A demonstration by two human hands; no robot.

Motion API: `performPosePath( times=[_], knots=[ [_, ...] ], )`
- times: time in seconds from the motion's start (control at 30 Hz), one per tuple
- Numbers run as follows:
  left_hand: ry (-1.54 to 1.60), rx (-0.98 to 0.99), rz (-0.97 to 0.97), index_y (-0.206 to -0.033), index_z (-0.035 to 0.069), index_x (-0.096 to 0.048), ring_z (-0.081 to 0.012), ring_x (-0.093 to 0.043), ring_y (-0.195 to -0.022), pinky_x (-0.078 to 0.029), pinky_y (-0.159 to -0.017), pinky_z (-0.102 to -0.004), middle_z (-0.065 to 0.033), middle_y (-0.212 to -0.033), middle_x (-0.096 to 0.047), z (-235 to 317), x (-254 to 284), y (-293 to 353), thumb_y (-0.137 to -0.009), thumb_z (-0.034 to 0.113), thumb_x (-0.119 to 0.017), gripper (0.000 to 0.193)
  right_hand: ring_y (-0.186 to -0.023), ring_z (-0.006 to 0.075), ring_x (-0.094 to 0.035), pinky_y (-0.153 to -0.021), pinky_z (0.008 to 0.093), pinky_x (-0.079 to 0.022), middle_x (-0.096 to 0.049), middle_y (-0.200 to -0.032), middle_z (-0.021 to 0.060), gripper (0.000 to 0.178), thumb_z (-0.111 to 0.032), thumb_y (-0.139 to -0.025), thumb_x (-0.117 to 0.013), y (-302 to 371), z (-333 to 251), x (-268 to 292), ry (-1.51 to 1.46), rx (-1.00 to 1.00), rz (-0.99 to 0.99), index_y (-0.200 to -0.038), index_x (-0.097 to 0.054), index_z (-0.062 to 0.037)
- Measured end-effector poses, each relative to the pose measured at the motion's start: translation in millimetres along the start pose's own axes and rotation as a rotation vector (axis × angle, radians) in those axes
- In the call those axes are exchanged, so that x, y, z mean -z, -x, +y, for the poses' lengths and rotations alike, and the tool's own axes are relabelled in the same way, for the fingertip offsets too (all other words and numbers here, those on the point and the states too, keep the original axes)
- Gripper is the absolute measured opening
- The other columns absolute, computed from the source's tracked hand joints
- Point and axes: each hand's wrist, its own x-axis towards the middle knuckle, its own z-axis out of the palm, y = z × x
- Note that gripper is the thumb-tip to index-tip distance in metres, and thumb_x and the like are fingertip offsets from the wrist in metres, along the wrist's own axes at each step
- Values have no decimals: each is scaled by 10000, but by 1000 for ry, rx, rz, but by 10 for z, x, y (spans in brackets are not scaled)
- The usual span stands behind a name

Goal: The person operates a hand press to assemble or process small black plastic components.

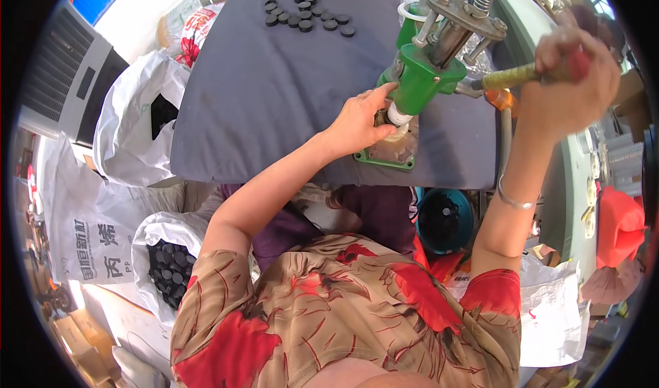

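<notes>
A green hand press (pixel 420 79) with a steel ram frame and spring stands at the right front of the cloth-covered table. My left hand (pixel 358 121) rests at its base plate (pixel 384 156). Its index finger and thumb are spread on either side of the press's white lower tip (pixel 397 115). What lies directly under the tip is partly hidden by the fingers. Raised at the right, my right hand (pixel 575 79) is closed round the red-ended press lever (pixel 509 77), whose shaft is wrapped in yellow-green.
Several black round discs (pixel 305 16) lie on the grey cloth (pixel 274 106). An open white sack (pixel 142 240) of black discs is at my left, below another white sack (pixel 127 127). Under the table's right side sits a teal bucket (pixel 467 233) with dark contents.
</notes>
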Motion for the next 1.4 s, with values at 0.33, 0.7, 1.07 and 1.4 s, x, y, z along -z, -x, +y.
performPosePath(
  times=[0.33, 0.7, 1.07, 1.4],
  knots=[
    [49, 35, -47, -1280, 7, -400, -338, -606, -962, -473, -817, -387, -155, -1006, -657, -16, 45, -35, -646, 118, -755, 735, -584, 210, -458, -493, 335, -379, -453, -786, 107, 338, -412, -940, -461, 643, -494, 777, -1047, -254, -126, -934, -473, -73],
    [177, 110, -98, -1329, -3, -356, -316, -617, -992, -476, -846, -365, -167, -1054, -652, -95, 29, -7, -660, 110, -739, 780, -623, 254, -514, -578, 413, -469, -477, -763, 99, 373, -392, -919, -505, 1025, -699, 1016, -939, -306, -164, -792, -483, -41],
    [248, 120, -144, -1339, -4, -362, -263, -620, -1009, -465, -872, -336, -161, -1090, -644, -95, 57, 3, -661, 106, -736, 783, -799, 309, -596, -931, 557, -416, -530, -772, 100, 229, -244, -890, -501, 1374, -716, 1248, -727, -298, -402, -778, -517, -45],
    [153, 251, 134, -1243, 21, -509, -128, -598, -862, -478, -782, -263, -70, -1023, -649, 151, 342, 291, -726, 69, -726, 563, -605, 212, -545, -564, 328, -497, -555, -821, 168, 218, -131, -929, -425, 57, -366, 366, -993, -522, -25, -851, -523, 48]
  ],
)
